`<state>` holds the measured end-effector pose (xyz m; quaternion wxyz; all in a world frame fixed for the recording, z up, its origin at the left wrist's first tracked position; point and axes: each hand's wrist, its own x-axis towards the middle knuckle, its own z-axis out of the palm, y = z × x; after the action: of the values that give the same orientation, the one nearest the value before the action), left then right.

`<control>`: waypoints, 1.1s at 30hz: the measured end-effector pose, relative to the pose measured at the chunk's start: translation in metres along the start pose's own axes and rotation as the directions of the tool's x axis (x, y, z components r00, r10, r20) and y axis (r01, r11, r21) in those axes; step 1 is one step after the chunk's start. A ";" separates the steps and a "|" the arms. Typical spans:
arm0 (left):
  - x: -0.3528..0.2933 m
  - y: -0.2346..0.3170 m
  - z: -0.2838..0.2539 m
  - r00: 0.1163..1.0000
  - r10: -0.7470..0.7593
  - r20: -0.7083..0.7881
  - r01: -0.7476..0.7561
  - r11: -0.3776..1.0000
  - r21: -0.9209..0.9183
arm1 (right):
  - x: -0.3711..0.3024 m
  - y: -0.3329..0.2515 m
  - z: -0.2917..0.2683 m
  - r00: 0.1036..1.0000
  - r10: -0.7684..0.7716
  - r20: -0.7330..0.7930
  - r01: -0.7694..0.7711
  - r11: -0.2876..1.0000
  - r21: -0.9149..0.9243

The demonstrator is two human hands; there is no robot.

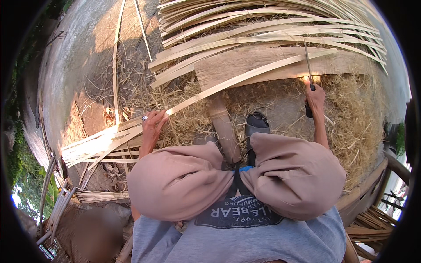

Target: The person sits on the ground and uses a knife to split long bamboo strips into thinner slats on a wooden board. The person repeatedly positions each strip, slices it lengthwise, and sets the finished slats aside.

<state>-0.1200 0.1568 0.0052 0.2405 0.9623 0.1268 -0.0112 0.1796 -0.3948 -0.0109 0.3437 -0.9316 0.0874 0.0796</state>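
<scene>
Left grip (pixel 153 126) pinches strip (pixel 245 76); right grip (pixel 316 97) clasps knife (pixel 308 63) at board (pixel 245 60) edge, bare ground (pixel 284 111) beside it

There are two hands (pixel 153 125) (pixel 315 96), one knife (pixel 308 63), one wide board (pixel 221 65) and uncountably many pale strips (pixel 252 75).

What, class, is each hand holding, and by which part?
The left hand holds a pale strip toward its left end; the right hand holds a knife by its dark handle.
</scene>
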 end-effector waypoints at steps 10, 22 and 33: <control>0.081 0.109 0.052 0.998 0.047 0.044 -0.045 0.998 -0.048 | -0.088 -0.032 0.062 0.874 0.062 0.481 -0.363 0.742 0.564; 0.072 0.111 0.058 0.999 -0.047 0.021 0.048 0.997 -0.055 | -0.130 -0.061 0.088 0.840 -0.025 0.543 -0.179 0.931 0.319; 0.068 0.114 0.063 1.000 -0.023 0.021 0.025 0.995 -0.097 | -0.138 -0.056 0.095 0.803 -0.244 0.544 0.110 0.957 0.267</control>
<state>-0.0237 0.0466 -0.0042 0.2883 0.9476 0.1363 -0.0173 0.0487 -0.2760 -0.0187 0.4619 -0.8243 -0.0989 0.3121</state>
